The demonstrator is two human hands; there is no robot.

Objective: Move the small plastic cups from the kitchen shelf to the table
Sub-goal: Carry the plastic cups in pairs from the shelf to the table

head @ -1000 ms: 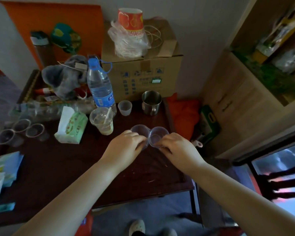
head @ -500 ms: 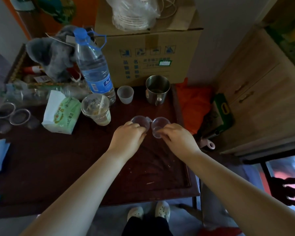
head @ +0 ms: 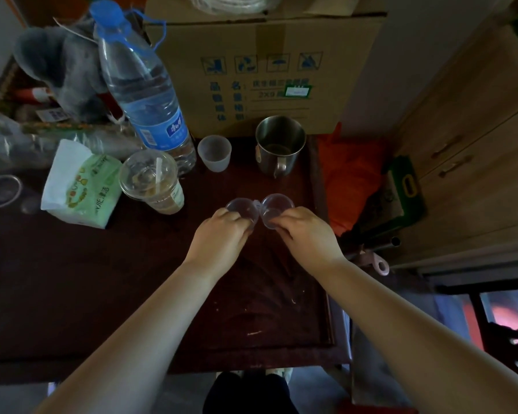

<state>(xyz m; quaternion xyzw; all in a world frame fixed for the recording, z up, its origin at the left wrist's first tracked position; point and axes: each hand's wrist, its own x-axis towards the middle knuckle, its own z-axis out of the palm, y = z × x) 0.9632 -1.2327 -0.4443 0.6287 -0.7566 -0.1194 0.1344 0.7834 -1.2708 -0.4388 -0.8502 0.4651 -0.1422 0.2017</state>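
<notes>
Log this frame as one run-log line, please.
left hand: holds clear cup | right hand: holds second clear cup | cups side by side over table

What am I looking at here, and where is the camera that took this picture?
There is no machine: a camera worn on a person's head looks down at their bare hands. The left hand and right hand each hold a small clear plastic cup, side by side over a dark wooden table. On the table also stand a water bottle, a lidded drink cup with a straw, a frosted cup, a steel mug, a tissue pack and a cardboard box.
</notes>
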